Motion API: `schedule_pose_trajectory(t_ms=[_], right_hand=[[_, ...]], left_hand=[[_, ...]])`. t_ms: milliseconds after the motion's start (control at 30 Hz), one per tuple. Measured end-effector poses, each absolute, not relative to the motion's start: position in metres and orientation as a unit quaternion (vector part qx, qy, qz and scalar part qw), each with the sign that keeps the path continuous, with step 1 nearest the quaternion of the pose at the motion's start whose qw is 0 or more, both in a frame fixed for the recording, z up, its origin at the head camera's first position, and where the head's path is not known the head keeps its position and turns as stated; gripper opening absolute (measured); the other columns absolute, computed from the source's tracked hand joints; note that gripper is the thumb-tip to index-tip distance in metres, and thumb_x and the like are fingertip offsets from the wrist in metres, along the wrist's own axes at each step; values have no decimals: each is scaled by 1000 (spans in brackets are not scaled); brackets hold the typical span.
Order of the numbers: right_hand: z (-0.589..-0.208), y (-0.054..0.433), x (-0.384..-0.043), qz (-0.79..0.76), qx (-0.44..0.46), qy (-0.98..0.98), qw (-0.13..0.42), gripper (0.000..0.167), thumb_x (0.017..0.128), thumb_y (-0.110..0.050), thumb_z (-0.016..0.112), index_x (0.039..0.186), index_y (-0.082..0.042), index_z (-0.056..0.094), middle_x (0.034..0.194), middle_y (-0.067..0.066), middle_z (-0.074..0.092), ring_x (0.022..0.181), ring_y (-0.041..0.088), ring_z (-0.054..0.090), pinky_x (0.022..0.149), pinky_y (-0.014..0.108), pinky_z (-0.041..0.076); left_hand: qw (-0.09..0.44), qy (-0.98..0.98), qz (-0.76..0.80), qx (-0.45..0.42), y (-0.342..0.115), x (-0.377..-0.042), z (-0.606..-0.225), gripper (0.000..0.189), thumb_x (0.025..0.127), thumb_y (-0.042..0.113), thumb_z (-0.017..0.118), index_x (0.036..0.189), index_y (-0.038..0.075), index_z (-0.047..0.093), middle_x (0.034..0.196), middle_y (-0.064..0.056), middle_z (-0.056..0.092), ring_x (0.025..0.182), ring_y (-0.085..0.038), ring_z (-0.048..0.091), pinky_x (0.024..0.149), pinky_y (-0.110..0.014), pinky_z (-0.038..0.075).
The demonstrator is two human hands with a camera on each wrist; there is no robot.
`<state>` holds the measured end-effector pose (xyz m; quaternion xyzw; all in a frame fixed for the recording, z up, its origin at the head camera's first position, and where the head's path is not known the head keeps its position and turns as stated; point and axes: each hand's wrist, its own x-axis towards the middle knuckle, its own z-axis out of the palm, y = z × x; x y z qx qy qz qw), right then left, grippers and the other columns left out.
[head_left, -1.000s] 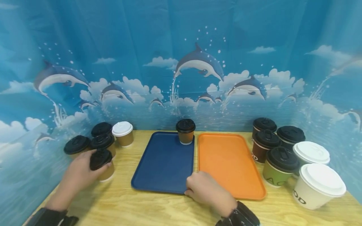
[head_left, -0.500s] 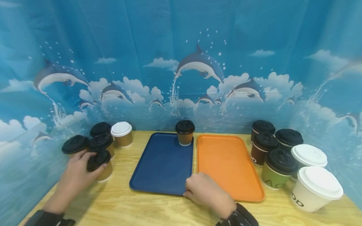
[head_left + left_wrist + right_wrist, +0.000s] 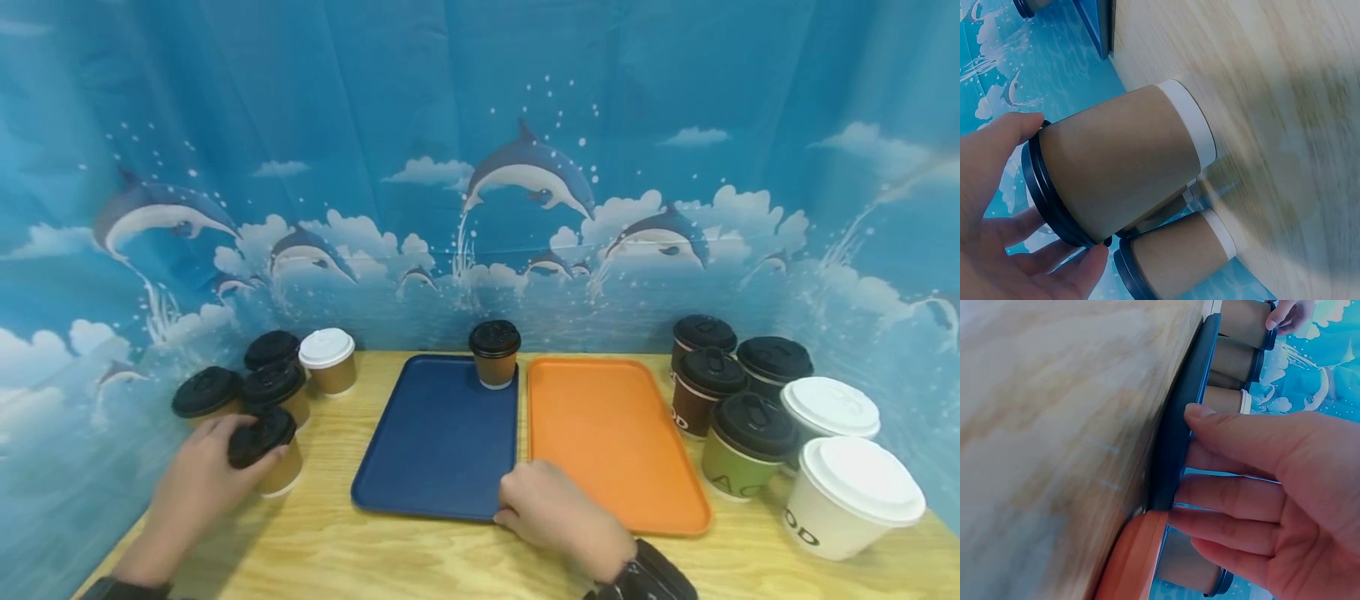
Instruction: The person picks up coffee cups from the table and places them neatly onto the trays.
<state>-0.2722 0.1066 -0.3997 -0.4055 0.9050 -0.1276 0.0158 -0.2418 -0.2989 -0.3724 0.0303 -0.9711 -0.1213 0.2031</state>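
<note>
My left hand (image 3: 197,477) grips a brown paper coffee cup (image 3: 1125,159) by its black lid, thumb and fingertips around the lid's rim. The cup is upright at the front of the left group; I cannot tell whether its base touches the table. My right hand (image 3: 551,510) is at the near right corner of the blue tray (image 3: 442,442), its thumb in front of the rim and its curled fingers behind, pinching it. At the back right of that tray stands another brown cup (image 3: 495,367) with a black lid.
Beside the blue tray lies an orange tray (image 3: 607,442). Left, behind the held cup, are several brown cups, one with a white lid (image 3: 327,348). A cluster at right includes a green cup (image 3: 738,467) and a large white tub (image 3: 836,517). A dolphin-print curtain (image 3: 375,167) encloses the table.
The left hand and its cup have shifted slightly toward the near side of the table. The right hand stays at the tray corner. The whole head view has shifted a little.
</note>
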Motion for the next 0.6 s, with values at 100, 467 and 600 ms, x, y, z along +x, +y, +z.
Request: schedule_pose_trajectory(t_ms=[100,467,600], right_hand=[[-399,108,-271,-127,-402,907,19,34,91,-22,76,60,-21,62,53,-15,47,48,0,44,53,19,40],[-399,111,-268,-110,-375,920,18,35,92,-25,76,61,-23,61,54,-15,47,47,1,44,51,20,38],[-400,109,-267,-91,-383,919,2,28,91,-27,76,65,-23,67,59,-15,53,52,0,49,54,19,43]], left_hand=[[208,-970,-124,32,-297,-242,-374,73,81,51,82,118,-8,62,119,-38,58,101,-57,57,78,-67,47],[218,-967,-131,2,-268,-250,-361,75,77,58,82,115,-3,61,118,-39,55,102,-57,55,77,-68,46],[222,-966,-134,-5,-254,-251,-353,75,77,57,83,116,-3,61,122,-39,53,105,-59,54,79,-69,46]])
